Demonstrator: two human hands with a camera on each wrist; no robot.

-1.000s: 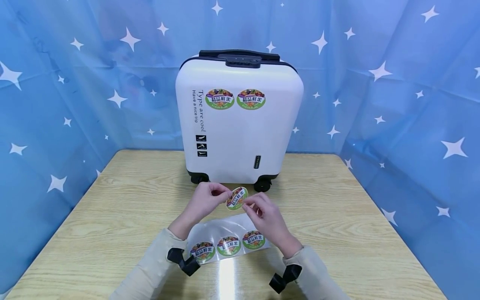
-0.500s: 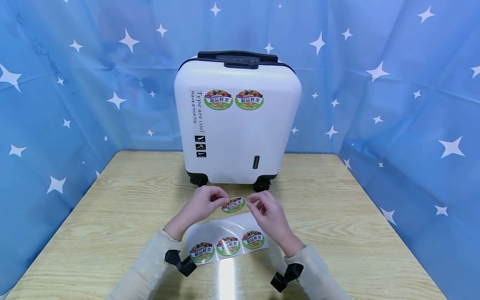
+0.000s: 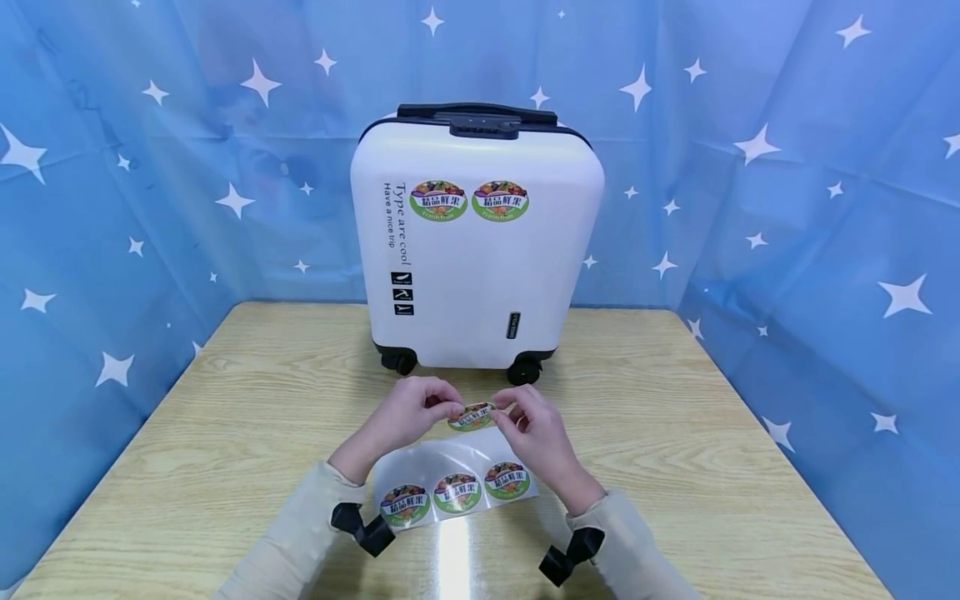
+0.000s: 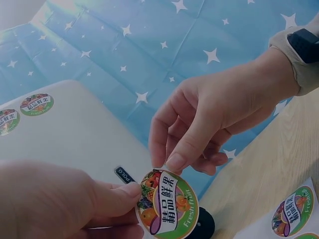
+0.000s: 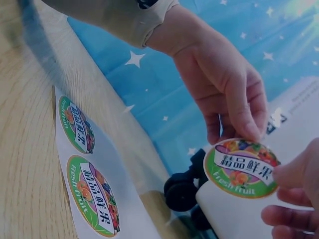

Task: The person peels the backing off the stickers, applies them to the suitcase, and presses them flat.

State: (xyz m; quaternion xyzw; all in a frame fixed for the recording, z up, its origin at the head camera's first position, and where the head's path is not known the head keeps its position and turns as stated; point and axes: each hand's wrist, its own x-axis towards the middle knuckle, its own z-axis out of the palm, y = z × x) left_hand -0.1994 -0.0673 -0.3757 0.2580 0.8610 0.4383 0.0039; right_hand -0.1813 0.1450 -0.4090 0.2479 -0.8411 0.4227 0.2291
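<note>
The held sticker (image 3: pixel 472 417) has seemingly come lower and tipped flatter.

We see a white suitcase (image 3: pixel 480 258) with a black handle (image 3: pixel 477 109) and black wheels (image 3: pixel 523 372). Behind it, the curtain (image 3: pixel 187 242) is blue, with white four-pointed stars (image 3: pixel 260 82). Under it, the surface (image 3: pixel 675 467) is pale tan wood with streaky grain. In front of it, a sticker (image 3: pixel 472 417) mixes green, orange, purple and white; a whitish sheet (image 3: pixel 442 456) repeats that design, and we note cream sleeves (image 3: pixel 285 533).
</note>
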